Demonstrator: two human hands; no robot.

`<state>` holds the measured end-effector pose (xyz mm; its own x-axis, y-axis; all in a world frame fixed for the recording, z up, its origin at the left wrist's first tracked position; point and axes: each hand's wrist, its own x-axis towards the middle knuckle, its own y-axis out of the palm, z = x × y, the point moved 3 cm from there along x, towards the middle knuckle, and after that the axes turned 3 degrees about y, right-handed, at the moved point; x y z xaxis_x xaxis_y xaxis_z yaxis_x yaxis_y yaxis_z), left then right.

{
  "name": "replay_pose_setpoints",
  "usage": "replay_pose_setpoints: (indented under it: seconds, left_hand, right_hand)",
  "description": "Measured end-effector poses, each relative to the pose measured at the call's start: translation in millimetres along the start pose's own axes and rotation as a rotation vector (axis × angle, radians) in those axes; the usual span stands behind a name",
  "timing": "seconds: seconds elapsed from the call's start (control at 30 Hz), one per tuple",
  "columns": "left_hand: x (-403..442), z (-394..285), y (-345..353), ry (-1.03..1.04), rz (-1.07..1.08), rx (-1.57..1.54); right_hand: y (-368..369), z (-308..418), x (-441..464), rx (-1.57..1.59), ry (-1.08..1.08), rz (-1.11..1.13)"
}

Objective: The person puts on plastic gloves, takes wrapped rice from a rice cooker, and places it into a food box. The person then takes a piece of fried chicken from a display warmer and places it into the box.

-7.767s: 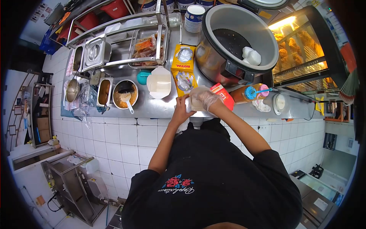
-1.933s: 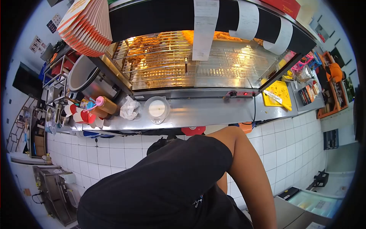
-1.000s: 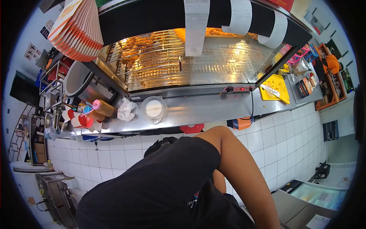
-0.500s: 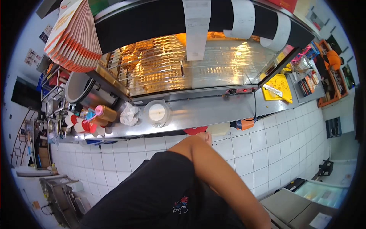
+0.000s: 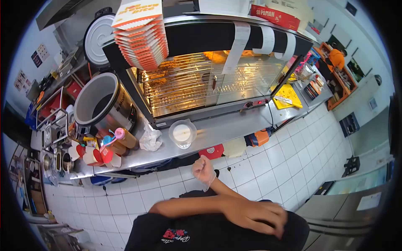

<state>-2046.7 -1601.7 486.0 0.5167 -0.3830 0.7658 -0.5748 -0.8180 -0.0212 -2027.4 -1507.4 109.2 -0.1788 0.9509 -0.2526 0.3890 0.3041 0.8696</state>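
Note:
My right hand (image 5: 203,170), in a clear plastic glove, is raised in front of the counter with its fingers curled into a fist. No object shows in it. My left hand (image 5: 259,218) is bare and reaches across my body over my right arm. Its fingers are somewhat blurred, slightly bent and apart, lying against the black sleeve (image 5: 289,221) on my right side. Beyond the gloved fist, a clear plastic container (image 5: 183,133) with white contents stands on the steel counter (image 5: 217,140), apart from both hands.
A lit glass warming cabinet (image 5: 209,79) holds fried food on racks, with stacked orange-and-white boxes (image 5: 140,42) above. Left are a big pot (image 5: 96,100), sauce bottles (image 5: 125,138), a crumpled plastic bag (image 5: 150,139) and red-white boxes (image 5: 94,155). A yellow tray (image 5: 288,97) lies right.
The view has shifted, bringing more of the left side and cabinet top in. My gloved right fist now shows fully from behind my left arm. My left hand has come into view.

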Motion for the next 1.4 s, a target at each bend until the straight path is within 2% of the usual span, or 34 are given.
replay_pose_setpoints:
  seconds: [0.07,0.1,0.17,0.23,0.3,0.4,0.47,0.5,0.53,0.57,0.6,0.7,0.77,0.83,0.93,1.03,1.1,1.17,1.23,1.3,1.37,1.4]
  left_hand:
    - [-88,2,10,-0.289,-0.02,0.002]
    - [-141,-5,20,-0.591,-0.113,-0.053]
    - [-239,-30,37,-0.716,-0.258,0.131]
    - [-341,-51,80,-0.891,-0.792,0.062]
    - [-424,-71,133,-1.191,-1.196,0.134]
    - [-524,-92,205,-1.438,-1.341,0.537]
    - [-543,-111,228,-1.429,-1.47,0.826]
    - [-534,-124,228,-1.347,-1.486,0.934]
    - [-545,-124,229,-1.289,-1.525,0.974]
    - [-537,-128,222,-1.179,-1.608,0.829]
    - [-537,-128,214,-1.141,-1.601,0.804]
    - [-536,-111,179,-1.051,-1.395,0.621]
    - [-524,-94,159,-0.78,-1.302,0.597]
    - [-513,-83,145,-0.794,-1.312,0.594]
    - [-509,-81,144,-0.832,-1.218,0.574]
    - [-534,-115,158,-0.782,-1.258,0.388]
    - [-588,-146,169,-0.844,-1.372,0.444]
    - [-629,-206,180,-0.918,-1.647,0.502]
    - [-682,-261,199,-1.095,-1.752,0.835]
    - [-722,-315,212,-1.2,-1.84,0.912]
    - [-756,-358,214,-1.19,-1.977,0.894]
    - [-767,-377,212,-1.198,-1.973,0.935]
  right_hand:
    - [-17,-21,-4,-0.037,0.033,-0.043]
    - [-26,-30,-8,-0.043,0.033,-0.049]
    - [-44,-44,-13,-0.058,0.037,-0.067]
    - [-58,-59,-20,-0.061,0.005,-0.133]
    - [-75,-71,-18,-0.106,-0.005,-0.152]
    - [-97,-95,-10,-0.058,0.038,-0.173]
    - [-125,-108,4,-0.104,0.101,-0.207]
    - [-111,-129,2,-0.059,0.118,-0.164]
    - [-115,-137,4,-0.176,0.081,-0.227]
    - [-119,-144,5,-0.177,0.086,-0.277]
    - [-110,-157,7,-0.059,0.129,-0.295]
    - [-104,-175,13,-0.207,0.173,-0.307]
    - [-104,-179,24,-0.279,0.163,-0.32]
    - [-100,-188,44,-0.362,0.168,-0.342]
    - [-92,-207,83,-0.501,0.218,-0.347]
    - [-78,-245,134,-0.722,0.182,-0.401]
    - [-67,-277,174,-0.767,0.225,-0.334]
    - [-56,-309,215,-0.819,0.226,-0.336]
    - [-48,-338,256,-1.09,0.203,-0.226]
    - [-44,-365,299,-1.319,0.171,-0.124]
    - [-40,-390,340,-1.506,0.123,-0.047]
    - [-33,-402,357,-1.607,0.116,0.016]
